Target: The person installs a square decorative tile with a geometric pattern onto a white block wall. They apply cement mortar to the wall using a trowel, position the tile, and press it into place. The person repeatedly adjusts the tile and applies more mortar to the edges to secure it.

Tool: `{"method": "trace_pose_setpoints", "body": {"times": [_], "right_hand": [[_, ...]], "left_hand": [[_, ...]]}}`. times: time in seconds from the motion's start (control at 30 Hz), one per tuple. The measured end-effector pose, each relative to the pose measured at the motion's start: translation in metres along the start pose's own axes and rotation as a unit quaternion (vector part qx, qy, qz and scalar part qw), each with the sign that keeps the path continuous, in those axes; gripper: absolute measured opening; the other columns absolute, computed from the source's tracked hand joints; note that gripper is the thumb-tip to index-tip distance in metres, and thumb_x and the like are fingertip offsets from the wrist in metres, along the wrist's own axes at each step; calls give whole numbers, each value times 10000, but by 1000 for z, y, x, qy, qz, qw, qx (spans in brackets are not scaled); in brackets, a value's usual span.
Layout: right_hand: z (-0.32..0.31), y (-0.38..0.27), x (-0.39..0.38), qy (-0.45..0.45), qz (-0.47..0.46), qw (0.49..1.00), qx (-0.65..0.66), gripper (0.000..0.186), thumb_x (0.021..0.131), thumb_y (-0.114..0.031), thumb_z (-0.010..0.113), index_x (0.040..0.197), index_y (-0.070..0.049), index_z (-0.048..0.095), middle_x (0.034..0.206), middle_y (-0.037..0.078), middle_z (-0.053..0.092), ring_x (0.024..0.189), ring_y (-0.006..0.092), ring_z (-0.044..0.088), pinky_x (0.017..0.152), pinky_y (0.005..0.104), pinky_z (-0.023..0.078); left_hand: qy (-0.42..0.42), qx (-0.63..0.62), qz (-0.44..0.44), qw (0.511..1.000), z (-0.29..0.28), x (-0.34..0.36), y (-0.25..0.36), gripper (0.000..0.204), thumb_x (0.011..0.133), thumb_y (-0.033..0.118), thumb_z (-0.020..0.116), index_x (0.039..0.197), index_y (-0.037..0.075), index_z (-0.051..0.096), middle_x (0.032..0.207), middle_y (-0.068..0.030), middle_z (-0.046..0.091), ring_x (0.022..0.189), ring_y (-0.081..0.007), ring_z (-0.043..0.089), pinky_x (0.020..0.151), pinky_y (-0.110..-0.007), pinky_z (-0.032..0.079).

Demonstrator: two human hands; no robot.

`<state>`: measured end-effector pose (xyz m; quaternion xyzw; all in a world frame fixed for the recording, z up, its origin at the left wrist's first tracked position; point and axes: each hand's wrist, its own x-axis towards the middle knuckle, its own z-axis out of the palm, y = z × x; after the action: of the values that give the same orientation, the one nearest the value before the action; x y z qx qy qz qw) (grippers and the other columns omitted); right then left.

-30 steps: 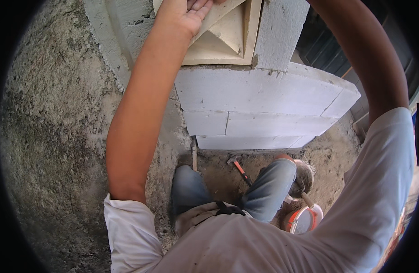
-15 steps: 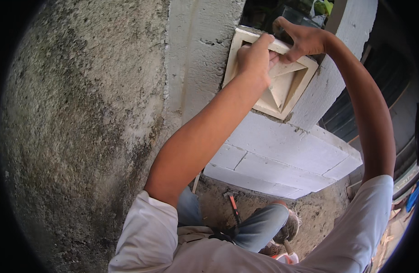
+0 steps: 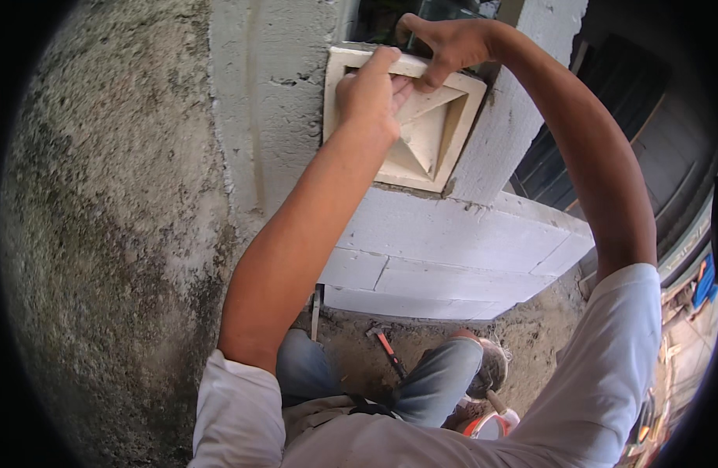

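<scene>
A cream, square ventilation block (image 3: 421,143) with slanted ribs inside its frame sits in an opening of the wall, on a course of white blocks. My left hand (image 3: 369,95) grips the top rim, thumb over the edge and fingers reaching into the recess. At the same rim, further right, my right hand (image 3: 456,48) straddles the edge, with one digit against the front and another stretched out behind. Part of the right hand's grip is hidden behind the frame.
A rough, stained wall (image 3: 133,171) rises close on my left. White blockwork (image 3: 453,234) stands below the opening, with a pale upright pillar (image 3: 523,117) on its right. On the ground lie a red-handled hammer (image 3: 388,351) and, beside my knee, an orange-rimmed bucket (image 3: 488,426).
My view has shifted, so the wall and block appear further left and slightly higher. Both hands keep their places on the block's top rim.
</scene>
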<state>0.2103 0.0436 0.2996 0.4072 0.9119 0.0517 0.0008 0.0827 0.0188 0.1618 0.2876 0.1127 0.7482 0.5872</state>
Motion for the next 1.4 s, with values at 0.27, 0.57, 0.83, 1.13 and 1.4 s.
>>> {"method": "trace_pose_setpoints", "body": {"times": [0.27, 0.57, 0.83, 1.13, 1.4], "right_hand": [[-8, 11, 26, -92, 11, 996, 1, 1504, 587, -469, 935, 1597, 123, -8, 1636, 339, 255, 1549, 380, 260, 1247, 443, 264], [-5, 19, 18, -79, 17, 997, 4, 1259, 636, -439, 905, 1565, 82, 234, 1600, 305, 347, 1514, 383, 319, 1223, 486, 280], [-5, 21, 21, -99, 38, 994, 5, 1281, 642, -428, 913, 1592, 59, 205, 1650, 276, 285, 1549, 362, 250, 1251, 483, 222], [-16, 14, 14, -167, 29, 986, 9, 1264, 664, -428, 916, 1577, 86, 209, 1641, 275, 296, 1530, 372, 282, 1244, 472, 245], [-15, 13, 22, -150, 67, 985, -49, 1296, 661, -467, 918, 1604, 38, 186, 1670, 256, 248, 1566, 376, 201, 1251, 496, 216]], "left_hand": [[3, 37, 11, 999, -3, -1, 9, 519, 903, 80, 739, 1315, -74, 464, 1321, -226, 512, 1342, -360, 508, 1207, -475, 438], [-96, 7, -34, 995, -39, 45, 5, 504, 944, 130, 712, 1328, -87, 467, 1354, -234, 526, 1322, -343, 542, 1197, -462, 443], [-146, -34, -88, 985, -54, 65, 4, 420, 959, 193, 687, 1304, -14, 566, 1335, -198, 575, 1311, -320, 539, 1173, -475, 413], [161, 528, 294, 781, -108, -110, 14, 459, 1005, 184, 695, 1397, -32, 592, 1233, -153, 691, 1121, -208, 673, 975, -335, 546], [112, 536, 204, 812, -171, -92, -35, 421, 1013, 216, 701, 1350, -31, 643, 1229, -130, 704, 1121, -178, 651, 989, -305, 507]]}}
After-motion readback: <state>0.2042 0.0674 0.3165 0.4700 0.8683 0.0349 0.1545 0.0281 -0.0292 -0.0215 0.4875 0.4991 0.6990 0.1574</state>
